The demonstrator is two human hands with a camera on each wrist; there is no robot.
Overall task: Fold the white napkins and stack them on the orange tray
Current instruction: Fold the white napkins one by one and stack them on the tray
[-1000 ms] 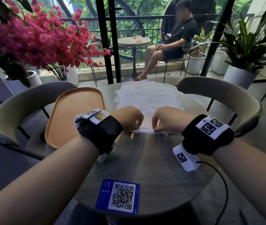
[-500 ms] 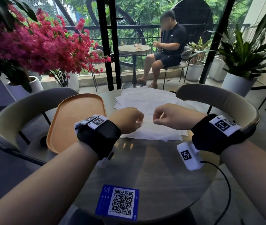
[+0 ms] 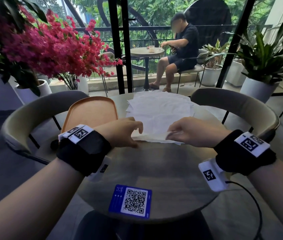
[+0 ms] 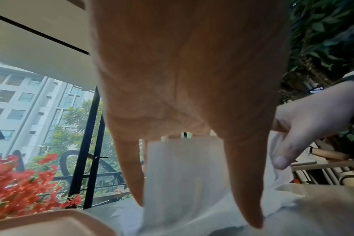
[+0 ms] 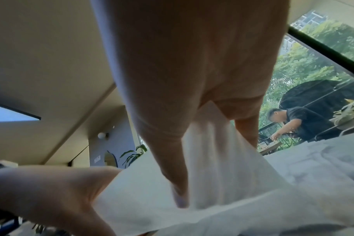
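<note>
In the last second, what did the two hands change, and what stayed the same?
Both fists opened. The left hand now rests with spread fingers on the near edge of the napkin pile; the right hand pinches and lifts the top napkin's edge. The orange tray stayed bare, in place.

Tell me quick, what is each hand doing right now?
Left hand: open, fingers spread, fingertips resting at the near edge of the white napkins, gripping nothing.
Right hand: pinching the top napkin by its near edge and lifting it.

L hand fingers down on white napkin.
</note>
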